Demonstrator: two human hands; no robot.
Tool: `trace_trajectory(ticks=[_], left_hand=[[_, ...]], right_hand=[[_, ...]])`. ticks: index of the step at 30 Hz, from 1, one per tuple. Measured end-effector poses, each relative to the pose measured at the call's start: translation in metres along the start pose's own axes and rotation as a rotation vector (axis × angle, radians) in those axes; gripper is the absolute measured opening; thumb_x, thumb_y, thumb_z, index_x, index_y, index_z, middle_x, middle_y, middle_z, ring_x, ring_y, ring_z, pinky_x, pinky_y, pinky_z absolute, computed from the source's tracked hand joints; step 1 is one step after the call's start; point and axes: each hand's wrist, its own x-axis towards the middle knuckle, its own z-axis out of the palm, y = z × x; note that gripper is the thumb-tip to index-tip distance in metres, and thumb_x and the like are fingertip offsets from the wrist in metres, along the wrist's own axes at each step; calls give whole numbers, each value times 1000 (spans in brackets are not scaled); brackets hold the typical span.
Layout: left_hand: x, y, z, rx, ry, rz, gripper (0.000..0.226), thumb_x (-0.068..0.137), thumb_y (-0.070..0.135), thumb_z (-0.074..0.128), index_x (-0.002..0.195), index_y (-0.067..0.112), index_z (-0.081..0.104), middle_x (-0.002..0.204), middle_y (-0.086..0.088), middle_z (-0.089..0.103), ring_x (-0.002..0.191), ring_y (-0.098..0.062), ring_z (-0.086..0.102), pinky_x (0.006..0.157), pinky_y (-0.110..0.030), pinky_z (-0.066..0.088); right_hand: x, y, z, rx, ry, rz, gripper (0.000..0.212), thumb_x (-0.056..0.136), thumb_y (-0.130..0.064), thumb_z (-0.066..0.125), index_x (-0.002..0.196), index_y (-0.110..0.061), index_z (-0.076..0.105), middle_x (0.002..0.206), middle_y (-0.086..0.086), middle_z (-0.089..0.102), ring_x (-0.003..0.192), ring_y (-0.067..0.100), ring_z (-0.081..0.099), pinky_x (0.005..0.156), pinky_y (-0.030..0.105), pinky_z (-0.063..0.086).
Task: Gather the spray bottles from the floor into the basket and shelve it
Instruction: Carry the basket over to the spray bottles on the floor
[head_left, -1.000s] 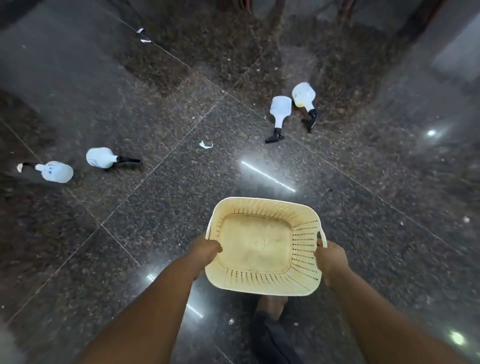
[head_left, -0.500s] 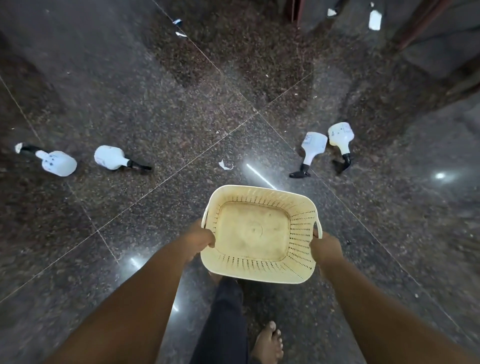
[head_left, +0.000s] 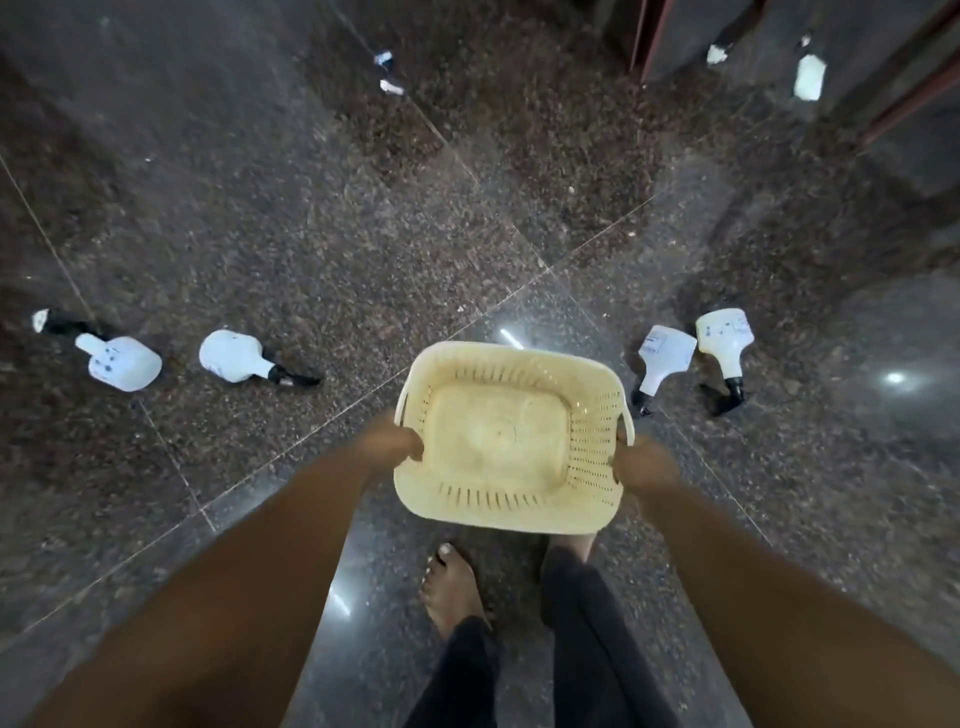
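Head view, looking down. Cream basket (head_left: 511, 439) held out in front at about waist level, above the floor (head_left: 311, 208), its open top toward the camera. Its inside shows a bare, scuffed bottom and slotted walls; it holds nothing. Left hand (head_left: 392, 447) grips the left rim, fingers (head_left: 413, 451) curled over the edge and closed tight on it. Right hand (head_left: 644, 462) grips the right side just below the handle loop, its fingers wrapped out of sight under the rim, closed on the basket. All four spray bottles lie on their sides on the dark speckled granite floor, none in the basket. Two to the left: far-left bottle (head_left: 122, 361) with its black trigger head pointing away to the upper left, and left bottle (head_left: 234, 356) nearer the basket, its black nozzle pointing right. Two to the right, close together but apart: right bottle (head_left: 665, 356) just beside the basket's far right corner, and far-right bottle (head_left: 724, 338), both with black trigger heads pointing toward the camera. Small white paper scraps (head_left: 389, 85) lie further off on the floor. Below the basket, a bare foot (head_left: 452, 587) and dark trouser legs (head_left: 587, 639).
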Motion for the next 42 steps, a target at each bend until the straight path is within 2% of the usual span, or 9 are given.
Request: trace_trajectory(ticks=[4, 6, 12, 17, 22, 33, 36, 39, 42], left_hand=[[46, 15, -9, -106, 127, -12, 46, 77, -9, 56, 119, 7, 60, 116, -17, 65, 103, -33, 61, 89, -44, 53], [71, 25, -11, -141, 122, -22, 31, 76, -7, 55, 99, 13, 64, 104, -12, 68, 91, -28, 63, 74, -35, 55], [146, 67, -20, -222, 154, -18, 34, 76, 0, 56, 106, 14, 64, 98, -7, 70, 93, -30, 66, 76, -39, 58], [195, 89, -35, -264, 193, -11, 37, 76, 6, 56, 112, 11, 63, 110, -9, 69, 95, -28, 66, 78, -39, 56], [228, 89, -48, -319, 218, -26, 40, 75, 10, 55, 113, 14, 62, 112, -10, 69, 107, -31, 63, 92, -46, 52], [251, 89, -60, -306, 243, -27, 36, 76, 9, 56, 111, 15, 62, 107, -7, 70, 102, -30, 64, 87, -43, 52], [246, 100, -52, -161, 391, -19, 51, 77, 19, 60, 125, 5, 54, 114, -17, 64, 91, -31, 65, 66, -33, 53], [229, 114, -20, 209, 567, 23, 81, 82, 28, 57, 151, 11, 17, 156, -17, 27, 140, -38, 32, 109, -49, 37], [204, 130, 36, 662, 586, 222, 86, 84, 32, 54, 153, 15, 5, 162, -14, 5, 148, -36, 11, 120, -49, 14]], right_hand=[[54, -31, 12, 56, -147, 4, 25, 86, 3, 42, 95, -9, 62, 95, 15, 64, 78, 26, 61, 74, 46, 57], [80, -46, 15, 95, -176, 18, 37, 87, 6, 40, 115, -10, 57, 96, 13, 65, 78, 23, 61, 58, 36, 58], [154, -97, 29, 138, -216, 36, 33, 89, 5, 41, 108, -16, 57, 104, 8, 62, 88, 23, 59, 80, 43, 53], [204, -136, 48, 144, -260, 19, 34, 88, 6, 42, 105, -18, 58, 94, 3, 63, 77, 17, 58, 59, 34, 50], [236, -158, 69, 127, -312, 1, 31, 87, 5, 43, 90, -23, 58, 94, 4, 66, 82, 20, 62, 65, 36, 54], [250, -177, 83, 132, -331, -69, 39, 86, 2, 52, 119, -17, 56, 115, 8, 64, 97, 24, 62, 63, 33, 52], [243, -171, 66, 143, -334, -93, 50, 85, 0, 56, 130, -22, 51, 127, 7, 58, 111, 26, 55, 73, 34, 50], [234, -152, 30, 143, -282, -91, 58, 87, -2, 54, 140, -23, 42, 140, 8, 48, 107, 23, 52, 75, 33, 49], [229, -122, -15, 189, -221, -50, 53, 87, -4, 56, 136, -22, 47, 128, 10, 55, 95, 22, 54, 70, 31, 47]])
